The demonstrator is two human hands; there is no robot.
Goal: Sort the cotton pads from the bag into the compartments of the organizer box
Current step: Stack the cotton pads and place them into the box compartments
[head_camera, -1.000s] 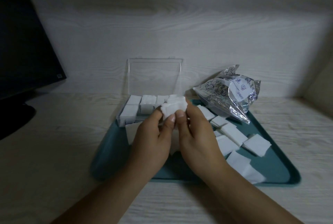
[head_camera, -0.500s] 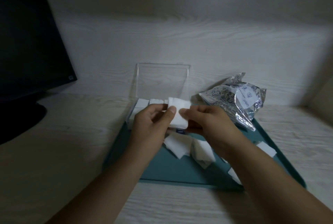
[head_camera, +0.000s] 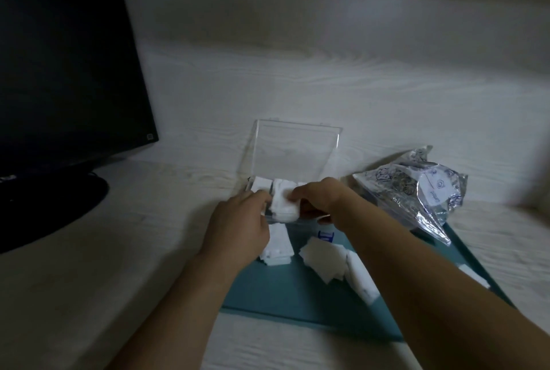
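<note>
A dark monitor (head_camera: 65, 78) fills the 9 to 10 o'clock part of the view, its screen blank, standing on a round black base (head_camera: 50, 206) set on the pale wood-grain counter (head_camera: 119, 265). A teal tray (head_camera: 285, 295) lies flat on the counter at about 5 o'clock, well apart from the base. A pale wood-grain back panel (head_camera: 327, 72) rises behind the counter from 12 to 2 o'clock.

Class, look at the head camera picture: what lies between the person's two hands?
In the head view, a folded white cotton pad sits between left hand and right hand, over the organizer box.
</note>
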